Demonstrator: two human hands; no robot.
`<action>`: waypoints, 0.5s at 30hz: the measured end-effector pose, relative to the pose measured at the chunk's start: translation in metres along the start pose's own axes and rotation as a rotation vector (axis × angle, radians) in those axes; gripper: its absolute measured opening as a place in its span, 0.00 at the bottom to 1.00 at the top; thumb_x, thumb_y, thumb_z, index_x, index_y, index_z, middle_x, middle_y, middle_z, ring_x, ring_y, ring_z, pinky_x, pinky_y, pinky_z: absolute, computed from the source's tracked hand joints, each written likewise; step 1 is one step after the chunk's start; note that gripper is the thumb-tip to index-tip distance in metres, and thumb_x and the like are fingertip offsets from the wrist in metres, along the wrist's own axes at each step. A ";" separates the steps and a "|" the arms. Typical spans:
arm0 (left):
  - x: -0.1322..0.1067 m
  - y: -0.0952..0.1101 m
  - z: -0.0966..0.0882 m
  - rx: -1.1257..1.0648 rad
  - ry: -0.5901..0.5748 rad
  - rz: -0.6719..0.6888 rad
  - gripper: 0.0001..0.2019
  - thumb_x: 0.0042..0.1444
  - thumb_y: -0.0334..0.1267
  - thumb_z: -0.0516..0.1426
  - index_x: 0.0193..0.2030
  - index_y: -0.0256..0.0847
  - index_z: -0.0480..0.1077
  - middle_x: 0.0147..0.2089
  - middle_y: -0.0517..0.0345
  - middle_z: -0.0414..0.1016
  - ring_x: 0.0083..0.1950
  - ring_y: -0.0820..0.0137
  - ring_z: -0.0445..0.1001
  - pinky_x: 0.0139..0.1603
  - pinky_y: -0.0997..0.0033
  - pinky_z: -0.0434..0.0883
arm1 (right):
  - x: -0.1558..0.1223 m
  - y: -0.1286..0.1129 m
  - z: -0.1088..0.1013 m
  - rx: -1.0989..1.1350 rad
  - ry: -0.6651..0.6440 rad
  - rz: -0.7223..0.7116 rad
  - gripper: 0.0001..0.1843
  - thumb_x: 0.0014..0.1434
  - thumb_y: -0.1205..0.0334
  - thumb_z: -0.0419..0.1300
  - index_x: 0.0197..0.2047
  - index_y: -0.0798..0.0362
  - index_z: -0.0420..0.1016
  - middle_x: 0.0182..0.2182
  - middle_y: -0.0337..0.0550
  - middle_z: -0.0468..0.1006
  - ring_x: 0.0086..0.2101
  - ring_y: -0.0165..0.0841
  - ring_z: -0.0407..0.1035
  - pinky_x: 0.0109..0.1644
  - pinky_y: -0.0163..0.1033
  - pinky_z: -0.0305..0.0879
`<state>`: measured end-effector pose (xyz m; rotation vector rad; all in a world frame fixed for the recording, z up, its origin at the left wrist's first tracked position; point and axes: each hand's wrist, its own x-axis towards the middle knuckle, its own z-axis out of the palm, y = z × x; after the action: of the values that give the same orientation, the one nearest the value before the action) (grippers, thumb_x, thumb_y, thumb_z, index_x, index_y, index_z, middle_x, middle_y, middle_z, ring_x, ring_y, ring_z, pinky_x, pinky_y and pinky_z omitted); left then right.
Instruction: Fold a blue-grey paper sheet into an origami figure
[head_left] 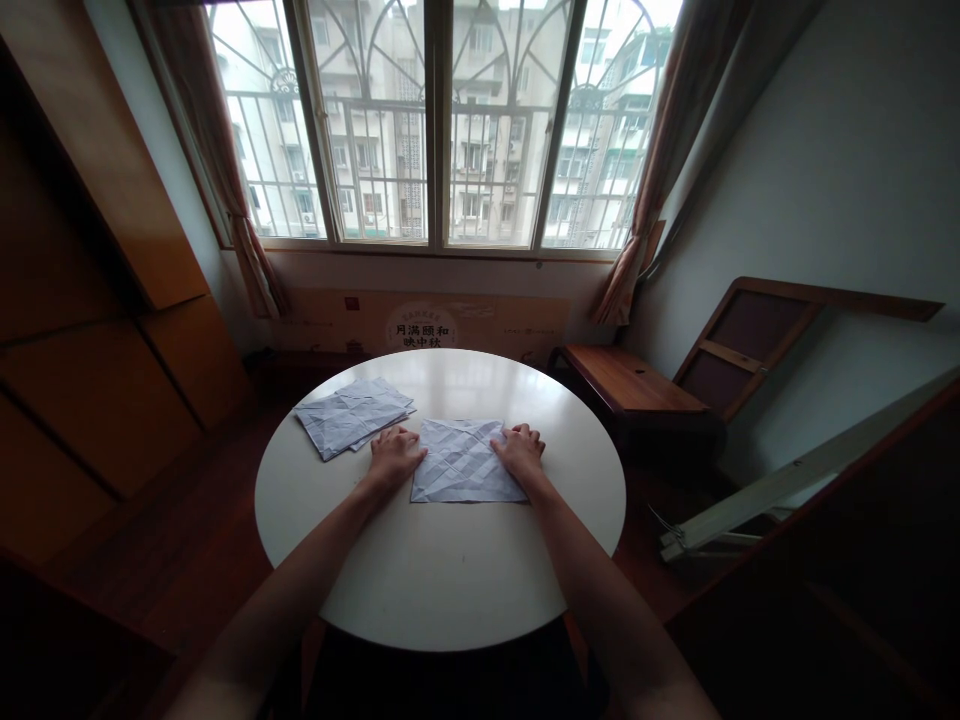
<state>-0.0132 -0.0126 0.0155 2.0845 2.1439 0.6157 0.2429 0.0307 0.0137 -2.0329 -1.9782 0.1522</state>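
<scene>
Creased sheet lies flat on the white counter

The creased sheet is spread out near the middle of the round counter, one long side toward the near edge. It is open and flat, yet fold lines cross its whole surface. A loose stack of creased papers lies toward the counter's far left edge, its layers slightly askew. Whether those papers are finished with or waiting cannot be told, so how much is left is unclear.

The left hand rests at the sheet's left side, fingers bent, thumb at the paper's edge. The right hand is at the right side, thumb on the paper, fingers curled beyond it. Whether either grip pinches the paper or merely presses on it, I cannot tell. Both forearms reach in over the counter's near edge, well apart, and converge toward the sheet
</scene>
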 end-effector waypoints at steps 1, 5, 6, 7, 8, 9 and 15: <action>0.000 0.000 0.000 -0.002 0.001 -0.001 0.17 0.56 0.50 0.56 0.48 0.47 0.76 0.53 0.50 0.71 0.57 0.53 0.65 0.55 0.55 0.61 | 0.000 0.000 0.000 0.013 0.005 -0.005 0.22 0.61 0.48 0.55 0.53 0.49 0.75 0.54 0.54 0.66 0.52 0.48 0.58 0.54 0.48 0.55; 0.001 -0.001 0.001 -0.013 0.008 -0.006 0.17 0.55 0.49 0.57 0.48 0.47 0.76 0.53 0.51 0.71 0.57 0.53 0.65 0.56 0.54 0.61 | 0.001 -0.001 0.002 0.062 -0.008 -0.024 0.21 0.61 0.49 0.55 0.54 0.48 0.75 0.54 0.52 0.67 0.52 0.47 0.59 0.54 0.47 0.55; 0.001 -0.002 0.001 -0.015 0.008 -0.006 0.17 0.55 0.49 0.57 0.48 0.46 0.76 0.53 0.50 0.71 0.57 0.54 0.65 0.56 0.54 0.61 | 0.001 -0.002 0.002 0.079 -0.018 -0.030 0.22 0.61 0.50 0.55 0.55 0.46 0.74 0.54 0.51 0.67 0.52 0.46 0.59 0.54 0.46 0.55; 0.001 -0.002 0.001 -0.016 0.007 -0.005 0.17 0.55 0.49 0.57 0.48 0.46 0.76 0.53 0.50 0.71 0.57 0.54 0.65 0.56 0.54 0.61 | 0.002 -0.002 0.002 0.098 -0.028 -0.035 0.22 0.61 0.50 0.55 0.57 0.45 0.72 0.54 0.50 0.67 0.52 0.45 0.60 0.54 0.46 0.55; 0.001 -0.002 0.002 -0.016 0.005 -0.004 0.17 0.55 0.49 0.57 0.48 0.46 0.76 0.53 0.50 0.71 0.57 0.54 0.65 0.56 0.54 0.61 | 0.002 -0.002 0.003 0.114 -0.035 -0.038 0.24 0.61 0.50 0.55 0.59 0.44 0.71 0.54 0.49 0.68 0.53 0.45 0.60 0.55 0.46 0.55; 0.001 -0.002 0.001 -0.015 0.004 -0.003 0.17 0.55 0.49 0.57 0.48 0.45 0.76 0.54 0.50 0.71 0.57 0.54 0.65 0.56 0.54 0.61 | 0.002 -0.002 0.002 0.125 -0.036 -0.035 0.25 0.61 0.50 0.55 0.60 0.43 0.69 0.54 0.48 0.68 0.53 0.44 0.60 0.55 0.45 0.55; 0.000 -0.001 0.000 -0.003 -0.004 -0.006 0.18 0.56 0.51 0.56 0.49 0.45 0.75 0.54 0.50 0.71 0.57 0.53 0.65 0.55 0.55 0.61 | 0.001 0.003 -0.002 0.064 0.042 0.081 0.26 0.59 0.45 0.56 0.55 0.51 0.73 0.54 0.54 0.66 0.53 0.48 0.58 0.55 0.47 0.55</action>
<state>-0.0142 -0.0124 0.0154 2.0758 2.1445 0.6126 0.2460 0.0310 0.0153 -2.0599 -1.8430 0.1870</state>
